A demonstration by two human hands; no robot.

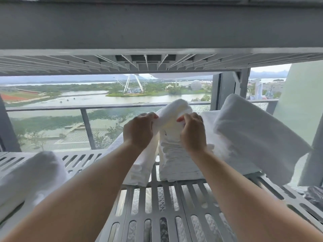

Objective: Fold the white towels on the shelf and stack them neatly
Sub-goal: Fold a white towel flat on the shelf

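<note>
- A left towel (29, 179) lies in a soft roll at the near-left edge of the shelf (157, 206), well apart from the work and probably set aside. Its lower end is cut off by the frame.
- The left hand (139, 130) pinches the upper edge of the middle towel (176, 109), fingers curled on the cloth, lifting it off the slats so a fold can be made.
- That towel sits mid-shelf, raised between both hands, with its lower parts hanging to the slats. Whether the 2 hanging parts are 1 cloth or 2 cannot be told.
- The right hand (192, 131) pinches the same edge near the left hand, likely to keep it taut and the corners matched. Its fingertips are buried in the cloth.
- A right towel (253, 137), folded, leans tilted with a corner overhanging the shelf. What props it up is hidden.
- A dark thing (314, 196) at the far right is cut off and unreadable.
- The upper shelf (157, 27) blocks everything above.
</note>
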